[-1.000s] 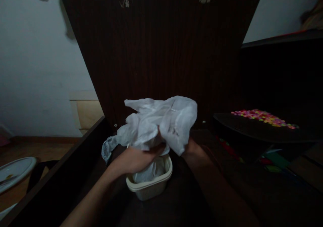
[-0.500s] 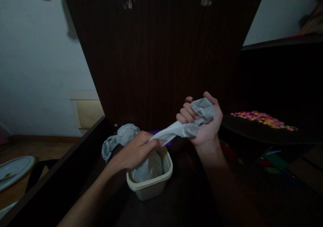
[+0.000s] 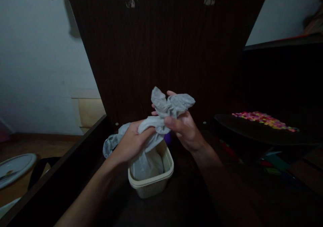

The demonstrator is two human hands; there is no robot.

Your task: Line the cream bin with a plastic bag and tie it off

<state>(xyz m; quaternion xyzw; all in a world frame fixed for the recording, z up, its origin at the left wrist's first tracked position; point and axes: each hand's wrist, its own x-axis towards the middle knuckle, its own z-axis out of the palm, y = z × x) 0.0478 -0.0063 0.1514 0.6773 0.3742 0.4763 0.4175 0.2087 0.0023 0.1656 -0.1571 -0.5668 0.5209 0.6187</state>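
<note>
A white plastic bag [image 3: 148,163] sits with its full lower part inside a cream rectangular tub [image 3: 152,183]. My left hand [image 3: 131,139] wraps round the bag's neck just above the tub, thumb laid across it. Higher up, my right hand [image 3: 185,127] grips the bag's twisted, bunched top, the thumb pressing on the plastic and the other fingers partly hidden behind it. What the bag contains is hidden. Another crumpled plastic bag [image 3: 111,145] lies behind and left of my left hand. Part of a purple object [image 3: 167,138] shows behind the tub.
The tub stands on a dark wooden surface with a raised edge [image 3: 63,173] at left and a tall dark panel [image 3: 161,52] behind. At right, a dark shelf [image 3: 252,132] bears a heap of small colourful pieces [image 3: 264,120]. A white plate [image 3: 17,168] is lower left.
My right hand has moved left and a little down, closer to my left hand. The stretched bag neck is now slack and looped, and its bunched top stands upright between my hands.
</note>
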